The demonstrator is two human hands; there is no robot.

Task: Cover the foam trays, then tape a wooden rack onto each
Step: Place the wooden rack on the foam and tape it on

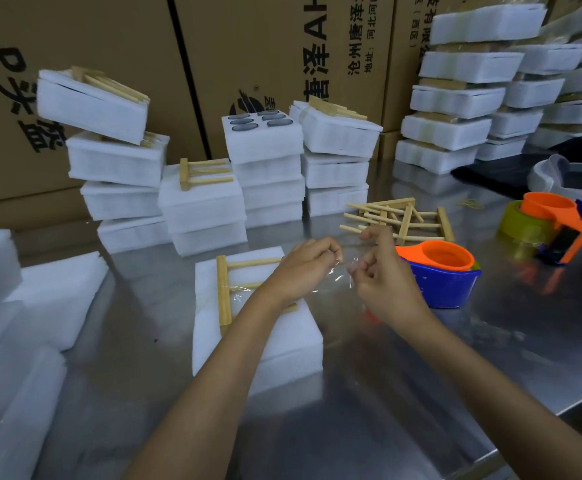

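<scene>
A covered white foam tray (282,344) lies on the steel table in front of me, with a wooden rack (225,289) on its top. A strip of clear tape (334,275) stretches between my two hands just right of the tray. My left hand (303,268) pinches one end of the strip above the tray's right edge. My right hand (379,275) pinches the other end, in front of a blue and orange tape dispenser (445,275). One piece of tape crosses the rack's middle.
Loose wooden racks (407,220) lie behind my hands. Stacks of foam trays (265,168) stand at the back, some with racks on top. A second tape dispenser (552,233) sits at the right. Foam sheets (53,296) lie at the left. Cardboard boxes (282,46) line the back.
</scene>
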